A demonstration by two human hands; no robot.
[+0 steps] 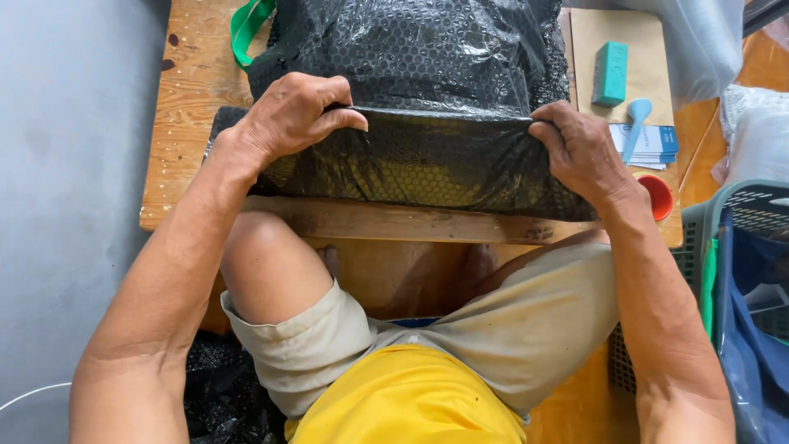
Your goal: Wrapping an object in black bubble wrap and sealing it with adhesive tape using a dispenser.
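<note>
While the black bubble wrap (pixel 411 156) lies across the wooden table (pixel 185 99), I see my left hand (pixel 292 115) and right hand (pixel 583 152) pinching its folded edge (a teal block (pixel 610 74) sits beyond).

1. Bare wooden table top (pixel 185 123) at the upper left of the frame lies open.
2. A bulky black bubble-wrapped bundle (pixel 411 99) fills the upper middle.
3. At the upper right, a teal rectangular block (pixel 610 74), a light-blue plastic spoon (pixel 635 123) and a small red cup (pixel 659 197) crowd the table.
4. A grey-green plastic basket (pixel 723 222) blocks the right edge.
</note>
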